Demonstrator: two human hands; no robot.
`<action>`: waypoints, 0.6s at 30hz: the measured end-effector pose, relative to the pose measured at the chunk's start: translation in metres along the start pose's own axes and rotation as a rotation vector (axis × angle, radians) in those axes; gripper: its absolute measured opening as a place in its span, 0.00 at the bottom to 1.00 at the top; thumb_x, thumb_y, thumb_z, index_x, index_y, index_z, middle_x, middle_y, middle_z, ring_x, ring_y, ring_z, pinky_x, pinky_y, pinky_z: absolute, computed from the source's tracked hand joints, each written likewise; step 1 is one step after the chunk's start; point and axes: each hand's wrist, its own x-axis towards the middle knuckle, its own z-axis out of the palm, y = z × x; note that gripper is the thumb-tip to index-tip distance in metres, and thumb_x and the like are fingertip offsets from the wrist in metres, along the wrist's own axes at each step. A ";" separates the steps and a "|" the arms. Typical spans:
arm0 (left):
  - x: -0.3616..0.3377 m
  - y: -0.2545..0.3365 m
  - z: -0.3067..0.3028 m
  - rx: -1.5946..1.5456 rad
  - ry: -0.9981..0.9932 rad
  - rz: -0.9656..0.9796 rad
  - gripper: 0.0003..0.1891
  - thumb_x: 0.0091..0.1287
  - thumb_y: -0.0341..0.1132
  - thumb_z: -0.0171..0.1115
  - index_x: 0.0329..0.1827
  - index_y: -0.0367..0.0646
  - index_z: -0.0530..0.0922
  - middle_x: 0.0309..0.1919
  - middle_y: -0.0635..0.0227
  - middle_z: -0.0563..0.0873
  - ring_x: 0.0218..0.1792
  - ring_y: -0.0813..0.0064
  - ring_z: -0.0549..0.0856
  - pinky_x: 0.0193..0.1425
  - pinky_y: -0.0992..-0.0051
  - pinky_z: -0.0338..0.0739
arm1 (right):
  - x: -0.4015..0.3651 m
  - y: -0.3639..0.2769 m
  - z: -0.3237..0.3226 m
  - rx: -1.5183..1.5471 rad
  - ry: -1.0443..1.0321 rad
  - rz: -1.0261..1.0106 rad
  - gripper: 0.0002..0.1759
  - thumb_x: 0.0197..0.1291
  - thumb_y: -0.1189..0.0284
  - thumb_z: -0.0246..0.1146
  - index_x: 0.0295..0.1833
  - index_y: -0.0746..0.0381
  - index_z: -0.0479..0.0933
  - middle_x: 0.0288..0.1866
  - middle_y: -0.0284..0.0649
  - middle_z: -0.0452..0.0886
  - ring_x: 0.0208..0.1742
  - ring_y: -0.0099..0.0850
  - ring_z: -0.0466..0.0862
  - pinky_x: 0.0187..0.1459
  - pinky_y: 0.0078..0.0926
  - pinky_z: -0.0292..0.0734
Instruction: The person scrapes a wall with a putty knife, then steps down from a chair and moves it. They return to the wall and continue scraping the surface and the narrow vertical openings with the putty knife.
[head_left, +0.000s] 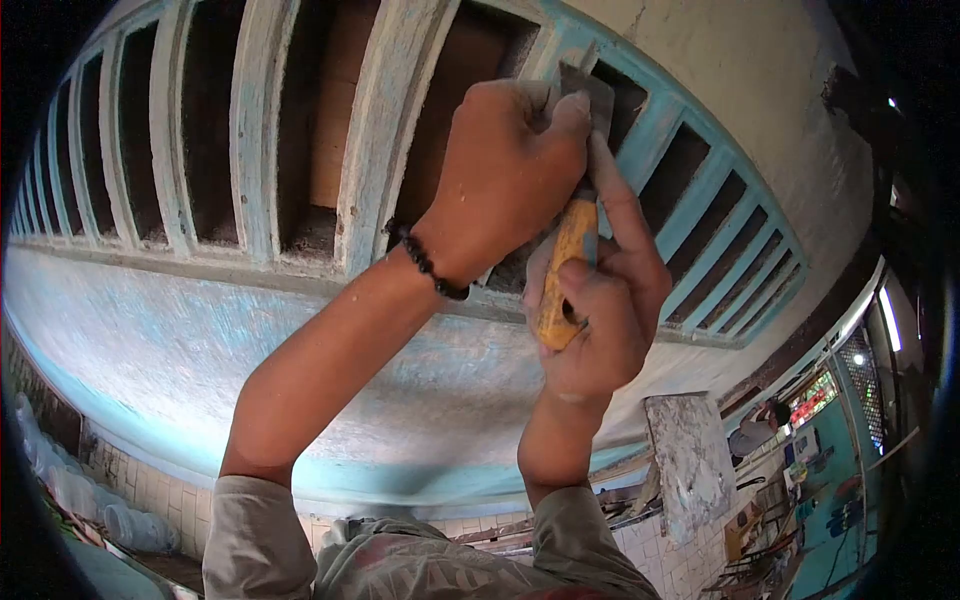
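A scraper (568, 270) with a worn yellow handle is in my right hand (610, 290), its handle against the palm and its grey metal blade pointing up. My left hand (515, 165), with a dark beaded bracelet on the wrist, is closed beside the blade, its thumb against the metal; whether it holds anything else is hidden. Both hands are in front of a slatted wooden frame (365, 130) with patchy pale and blue paint. The blade tip overlaps the frame's upper part. Below the slats runs a wall (250, 320) with patchy whitish and blue paint.
At the lower left, clear plastic containers (140, 527) stand by a tiled surface. A stained board (690, 465) leans at the lower right. Beyond it, another person (757, 430) is near a blue-green surface (830, 500) and assorted clutter.
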 end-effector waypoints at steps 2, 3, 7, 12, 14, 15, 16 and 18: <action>0.002 0.004 0.000 -0.049 -0.017 -0.039 0.17 0.81 0.41 0.60 0.40 0.36 0.86 0.29 0.75 0.86 0.29 0.88 0.79 0.33 0.80 0.74 | 0.005 -0.002 0.000 -0.018 0.000 -0.022 0.45 0.53 0.71 0.52 0.77 0.84 0.63 0.32 0.50 0.85 0.17 0.21 0.73 0.21 0.18 0.71; 0.002 0.011 0.000 -0.119 -0.029 -0.094 0.17 0.82 0.41 0.60 0.40 0.36 0.86 0.29 0.75 0.86 0.29 0.88 0.79 0.33 0.79 0.74 | 0.007 -0.005 0.000 -0.035 -0.009 -0.041 0.45 0.52 0.71 0.52 0.77 0.84 0.63 0.33 0.50 0.85 0.17 0.21 0.73 0.21 0.18 0.71; -0.001 0.004 -0.003 -0.006 -0.021 -0.048 0.17 0.82 0.42 0.60 0.40 0.36 0.86 0.28 0.74 0.85 0.28 0.88 0.79 0.31 0.79 0.74 | 0.002 0.006 0.000 -0.091 -0.012 -0.096 0.44 0.53 0.72 0.52 0.77 0.83 0.65 0.32 0.48 0.84 0.18 0.22 0.73 0.24 0.19 0.73; 0.013 0.010 -0.005 0.057 -0.015 -0.017 0.18 0.82 0.43 0.60 0.41 0.36 0.86 0.25 0.72 0.85 0.26 0.87 0.79 0.28 0.80 0.73 | 0.014 0.008 -0.001 -0.070 -0.027 -0.113 0.43 0.54 0.72 0.52 0.76 0.83 0.66 0.28 0.47 0.82 0.19 0.22 0.74 0.25 0.18 0.73; 0.012 0.012 -0.003 0.030 -0.005 -0.042 0.18 0.82 0.43 0.61 0.41 0.36 0.87 0.25 0.72 0.85 0.25 0.87 0.79 0.27 0.81 0.72 | 0.016 0.003 0.002 -0.016 -0.019 -0.095 0.43 0.54 0.72 0.51 0.76 0.83 0.66 0.26 0.46 0.81 0.18 0.22 0.73 0.24 0.18 0.72; 0.008 0.013 -0.003 0.041 0.006 -0.041 0.18 0.82 0.43 0.61 0.41 0.36 0.87 0.25 0.72 0.85 0.24 0.87 0.79 0.26 0.81 0.72 | 0.012 0.004 0.003 -0.038 -0.011 -0.111 0.42 0.54 0.72 0.51 0.76 0.84 0.66 0.25 0.46 0.81 0.18 0.22 0.73 0.24 0.18 0.72; 0.005 0.014 -0.003 0.053 0.018 -0.041 0.18 0.82 0.43 0.61 0.42 0.36 0.87 0.24 0.72 0.85 0.24 0.87 0.78 0.25 0.81 0.71 | 0.007 0.006 0.003 -0.059 -0.004 -0.127 0.42 0.54 0.71 0.51 0.75 0.84 0.66 0.24 0.46 0.81 0.18 0.22 0.73 0.24 0.19 0.71; 0.005 0.016 -0.007 0.093 -0.016 -0.083 0.17 0.82 0.43 0.61 0.42 0.36 0.87 0.25 0.72 0.85 0.24 0.87 0.79 0.26 0.81 0.72 | 0.006 0.005 0.003 -0.061 0.000 -0.138 0.42 0.54 0.71 0.51 0.75 0.85 0.66 0.24 0.46 0.81 0.17 0.23 0.73 0.23 0.19 0.71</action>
